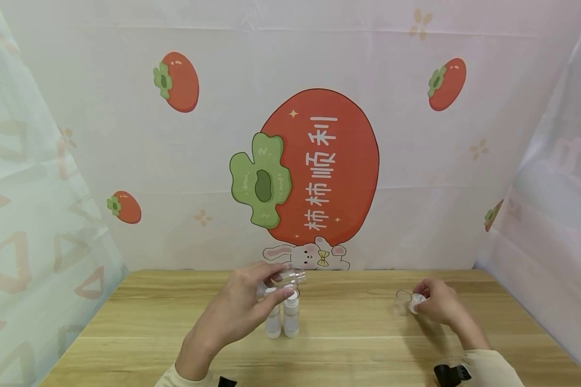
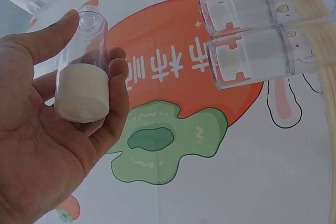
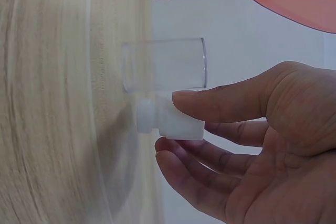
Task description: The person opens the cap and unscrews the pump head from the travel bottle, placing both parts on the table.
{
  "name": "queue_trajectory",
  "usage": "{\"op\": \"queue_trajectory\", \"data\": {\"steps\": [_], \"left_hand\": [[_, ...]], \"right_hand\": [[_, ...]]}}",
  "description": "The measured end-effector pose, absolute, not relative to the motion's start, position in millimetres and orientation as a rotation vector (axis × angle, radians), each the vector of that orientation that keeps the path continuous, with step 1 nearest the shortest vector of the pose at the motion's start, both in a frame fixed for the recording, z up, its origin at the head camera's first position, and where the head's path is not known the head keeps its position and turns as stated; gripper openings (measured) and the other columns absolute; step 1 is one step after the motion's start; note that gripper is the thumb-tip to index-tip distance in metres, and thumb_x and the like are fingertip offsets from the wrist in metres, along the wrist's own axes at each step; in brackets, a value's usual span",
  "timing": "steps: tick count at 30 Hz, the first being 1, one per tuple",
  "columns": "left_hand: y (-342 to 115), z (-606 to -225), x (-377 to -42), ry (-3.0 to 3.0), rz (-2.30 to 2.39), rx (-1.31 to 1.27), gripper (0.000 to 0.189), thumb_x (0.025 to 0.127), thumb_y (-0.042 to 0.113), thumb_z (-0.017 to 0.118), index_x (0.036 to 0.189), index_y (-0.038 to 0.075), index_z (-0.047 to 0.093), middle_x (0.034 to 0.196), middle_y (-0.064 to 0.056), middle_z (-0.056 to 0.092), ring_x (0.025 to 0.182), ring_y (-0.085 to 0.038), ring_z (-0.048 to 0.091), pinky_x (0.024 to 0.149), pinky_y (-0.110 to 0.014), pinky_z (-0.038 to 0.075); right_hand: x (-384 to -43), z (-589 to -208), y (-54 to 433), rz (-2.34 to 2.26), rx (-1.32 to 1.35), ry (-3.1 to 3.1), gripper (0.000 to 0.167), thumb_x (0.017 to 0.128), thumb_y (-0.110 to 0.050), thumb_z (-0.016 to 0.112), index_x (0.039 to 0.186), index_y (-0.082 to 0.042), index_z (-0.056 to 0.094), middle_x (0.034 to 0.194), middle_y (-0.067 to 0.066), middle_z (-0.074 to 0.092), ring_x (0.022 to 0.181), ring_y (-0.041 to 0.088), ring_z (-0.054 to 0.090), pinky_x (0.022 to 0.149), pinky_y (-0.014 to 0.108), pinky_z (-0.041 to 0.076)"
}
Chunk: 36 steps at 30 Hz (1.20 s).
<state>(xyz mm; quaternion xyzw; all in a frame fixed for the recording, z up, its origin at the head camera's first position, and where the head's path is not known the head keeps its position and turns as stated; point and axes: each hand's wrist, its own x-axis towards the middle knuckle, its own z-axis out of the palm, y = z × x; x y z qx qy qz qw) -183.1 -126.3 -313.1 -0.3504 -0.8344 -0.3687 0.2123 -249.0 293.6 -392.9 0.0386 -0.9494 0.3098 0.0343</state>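
Observation:
In the head view my left hand (image 1: 237, 303) grips a small clear bottle (image 1: 290, 277) tilted to the side, its threaded neck uncapped. The left wrist view shows fingers and thumb around this bottle (image 2: 83, 90), with a white part inside its base. On the right, my right hand (image 1: 438, 302) pinches a white pump head (image 3: 181, 121) between thumb and fingers, just above the table. Beside it a clear cylindrical cover (image 3: 165, 64) stands on the wood. Below and behind the left hand, two capped bottles (image 1: 291, 320) stand upright side by side, partly hidden by it.
The wooden table (image 1: 348, 344) reaches back to a printed cloth backdrop (image 1: 203, 150) with persimmons and a rabbit. Cloth side walls (image 1: 24, 231) stand at left and right. A black strap (image 1: 451, 374) is on the right wrist.

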Motion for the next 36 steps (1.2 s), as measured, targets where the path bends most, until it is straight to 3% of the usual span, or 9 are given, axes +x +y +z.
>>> {"op": "queue_trajectory", "data": {"steps": [9, 23, 36], "left_hand": [[-127.1, -313.5, -183.0, -2.317, -1.023, -0.966, 0.031, 0.09, 0.02, 0.079, 0.119, 0.013, 0.071, 0.103, 0.007, 0.07, 0.091, -0.012, 0.066, 0.083, -0.029, 0.055], [-128.3, -313.7, -183.0, -2.323, -1.03, -0.973, 0.031, 0.091, 0.02, 0.078, 0.121, 0.014, 0.071, 0.107, 0.004, 0.071, 0.092, -0.011, 0.066, 0.084, -0.029, 0.055], [-136.2, -314.1, -188.4, -2.259, -1.002, -0.881, 0.041, 0.089, 0.015, 0.08, 0.128, 0.012, 0.069, 0.1, 0.005, 0.069, 0.091, -0.012, 0.064, 0.08, -0.03, 0.054]], "right_hand": [[-250.0, -398.3, 293.0, 0.974, 0.124, -2.935, 0.029, 0.074, 0.002, 0.077, 0.098, 0.007, 0.062, 0.089, 0.013, 0.067, 0.084, 0.03, 0.061, 0.069, 0.04, 0.05], [-252.3, -399.7, 291.9, 1.01, 0.093, -2.943, 0.03, 0.076, 0.004, 0.077, 0.1, 0.008, 0.061, 0.091, 0.016, 0.066, 0.082, 0.029, 0.061, 0.068, 0.04, 0.051], [-250.9, -397.7, 292.9, 0.994, 0.096, -2.941, 0.034, 0.074, 0.002, 0.078, 0.103, 0.008, 0.061, 0.092, 0.018, 0.068, 0.084, 0.031, 0.063, 0.068, 0.039, 0.051]]}}
